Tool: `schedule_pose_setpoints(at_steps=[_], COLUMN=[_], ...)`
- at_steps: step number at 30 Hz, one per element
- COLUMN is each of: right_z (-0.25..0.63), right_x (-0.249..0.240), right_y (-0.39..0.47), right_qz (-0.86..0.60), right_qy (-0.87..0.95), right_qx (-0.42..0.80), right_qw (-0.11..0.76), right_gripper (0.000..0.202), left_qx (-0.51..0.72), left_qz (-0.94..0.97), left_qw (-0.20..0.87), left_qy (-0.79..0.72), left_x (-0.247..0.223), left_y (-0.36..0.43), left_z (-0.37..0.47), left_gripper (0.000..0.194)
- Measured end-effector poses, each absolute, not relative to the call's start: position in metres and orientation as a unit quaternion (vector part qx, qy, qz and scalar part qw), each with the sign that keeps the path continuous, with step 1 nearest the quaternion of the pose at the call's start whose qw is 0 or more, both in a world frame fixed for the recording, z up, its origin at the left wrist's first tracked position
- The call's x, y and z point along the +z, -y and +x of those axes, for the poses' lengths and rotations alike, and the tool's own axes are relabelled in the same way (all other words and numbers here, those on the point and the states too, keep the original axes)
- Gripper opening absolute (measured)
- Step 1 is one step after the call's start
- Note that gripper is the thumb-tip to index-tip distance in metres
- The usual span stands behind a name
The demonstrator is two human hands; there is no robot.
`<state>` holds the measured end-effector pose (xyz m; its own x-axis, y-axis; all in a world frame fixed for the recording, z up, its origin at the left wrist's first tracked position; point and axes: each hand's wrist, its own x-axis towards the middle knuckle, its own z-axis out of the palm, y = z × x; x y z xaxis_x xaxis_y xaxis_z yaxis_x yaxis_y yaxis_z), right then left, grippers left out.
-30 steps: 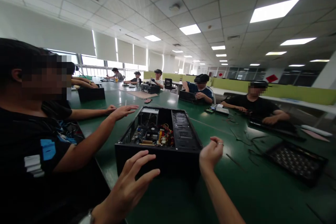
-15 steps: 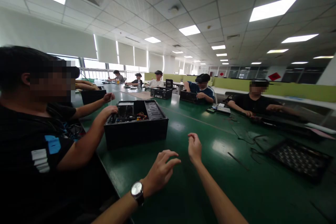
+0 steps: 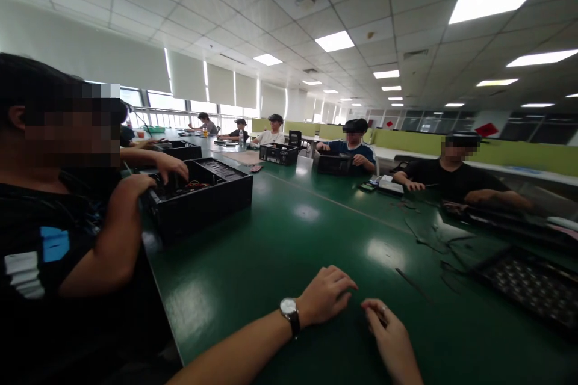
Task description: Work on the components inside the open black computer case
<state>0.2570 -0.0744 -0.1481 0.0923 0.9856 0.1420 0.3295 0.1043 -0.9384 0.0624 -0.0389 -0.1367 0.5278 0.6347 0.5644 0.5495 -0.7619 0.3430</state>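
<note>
The left hand (image 3: 326, 296) rests palm down on the green table (image 3: 289, 240) at the near edge of the scene, fingers curled loosely inward and lying together, holding nothing; a wristwatch (image 3: 289, 313) with a pale dial sits on its wrist; the right hand (image 3: 392, 340) lies just beside it to the right, fingertips almost meeting those of the left, fingers bent and drawn together, a ring on one finger; whether anything is pinched between them cannot be told; both hands lie on bare table surface, well apart from the nearest equipment; to the far left an open black computer case (image 3: 201, 195) stands on the table, its lid off and internal parts partly visible; a neighbouring person in a black shirt (image 3: 40, 240) at the left has both hands on the near left end of that case; to the right, loose dark cables (image 3: 433, 240) lie on the table, and beyond them at the right edge a black perforated panel (image 3: 533, 283) lies flat; further along the far side several other people sit with more black cases (image 3: 332, 163) before them; ceiling light panels reflect on the table top.
</note>
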Motion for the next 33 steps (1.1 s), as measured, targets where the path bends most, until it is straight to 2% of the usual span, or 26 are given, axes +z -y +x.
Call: schedule_pose_setpoints(at_steps=[7,19,24,29,33], right_z=[0.262,0.261,0.266,0.265,0.264], right_x=[-0.148,-0.143,-0.149,-0.147,-0.146], right_y=[0.073,0.078,0.079,0.085,0.089], right_qz=[-0.578,-0.584,-0.584,-0.597,-0.603], right_qy=[0.498,0.504,0.491,0.489,0.493], right_qx=[0.414,0.41,0.381,0.327,0.32], right_qw=[0.497,0.486,0.522,0.546,0.54], right_gripper=[0.05,0.057,0.055,0.051,0.05], left_qx=[0.356,0.318,0.328,0.313,0.296], left_qz=[0.853,0.858,0.844,0.856,0.847], left_qw=[0.08,0.065,0.055,-0.038,-0.129], left_qy=[-0.372,-0.397,-0.421,-0.411,-0.423], left_x=[-0.142,-0.145,-0.141,-0.12,-0.082], left_y=[0.039,0.047,0.048,0.027,-0.026], left_z=[0.053,0.044,0.044,0.046,0.041], left_gripper=[0.015,0.013,0.012,0.024,0.039])
